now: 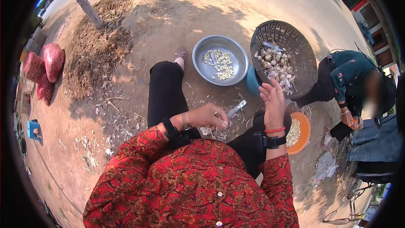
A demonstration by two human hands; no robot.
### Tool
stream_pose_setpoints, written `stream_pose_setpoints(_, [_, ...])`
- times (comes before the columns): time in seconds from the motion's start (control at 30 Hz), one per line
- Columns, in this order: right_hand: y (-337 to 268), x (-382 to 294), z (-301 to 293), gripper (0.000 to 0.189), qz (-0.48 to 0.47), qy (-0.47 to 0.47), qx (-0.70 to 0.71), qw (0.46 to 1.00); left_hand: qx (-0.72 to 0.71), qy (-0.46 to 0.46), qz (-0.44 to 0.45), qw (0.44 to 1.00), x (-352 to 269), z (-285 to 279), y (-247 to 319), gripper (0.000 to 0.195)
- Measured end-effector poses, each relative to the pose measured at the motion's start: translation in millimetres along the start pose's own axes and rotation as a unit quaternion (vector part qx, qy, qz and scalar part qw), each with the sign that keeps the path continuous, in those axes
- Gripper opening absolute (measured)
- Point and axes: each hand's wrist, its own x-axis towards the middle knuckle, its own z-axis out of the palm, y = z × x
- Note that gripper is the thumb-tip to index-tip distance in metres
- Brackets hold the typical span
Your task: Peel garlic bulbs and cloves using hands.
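My left hand [210, 116] is curled above the ground, fingers closed around a small yellowish-green thing, mostly hidden; a garlic clove or knife handle, I cannot tell which. My right hand [273, 103] is raised at the near rim of a dark wicker basket [303, 60], palm up with its fingers spread. In the basket lie garlic bulbs [273, 60], loose husks and a knife [272, 46]. Peeled garlic cloves [224, 66] and another knife [213, 59] lie in a grey metal basin [198, 69]. A transparent-looking strip [236, 109] with a bright surface lies on the ground between my hands.
An orange bowl [306, 133] of pale cloves stands right of my leg. A blue bucket [252, 82] is under the basket. A co-worker [352, 72] sits at the right, hands on a small orange thing. Red mesh sacks [53, 61] and a blue stool [33, 129] stand left.
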Motion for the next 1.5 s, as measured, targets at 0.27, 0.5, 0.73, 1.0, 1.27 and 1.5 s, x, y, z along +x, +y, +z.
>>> stream_pose_setpoints(0.27, [9, -26, 25, 0.023, -0.319, -0.333, -0.635, 0.62, 0.029, -0.003, -0.013, 0.999, 3, 0, -21, 0.014])
stream_pose_setpoints(0.5, [34, -24, 33, 0.008, -0.178, -0.484, -0.724, 0.458, 0.073, -0.012, -0.006, 0.997, 6, -1, -30, 0.018])
stream_pose_setpoints(0.73, [37, -19, 28, 0.014, -0.045, -0.498, -0.708, 0.498, 0.062, -0.018, -0.02, 0.998, 5, -5, -27, 0.019])
stream_pose_setpoints(1.0, [36, -25, 26, 0.018, -0.038, -0.447, -0.695, 0.563, 0.08, 0.002, -0.017, 0.997, 8, -10, -24, 0.017])
stream_pose_setpoints(1.27, [46, -17, 2, 0.021, -0.02, -0.424, -0.695, 0.581, -0.076, 0.149, 0.026, 0.986, 14, -31, -32, 0.02])
stream_pose_setpoints(1.5, [21, -26, -9, 0.031, 0.154, -0.259, -0.15, 0.942, -0.166, 0.165, -0.005, 0.972, 15, -47, -42, 0.021])
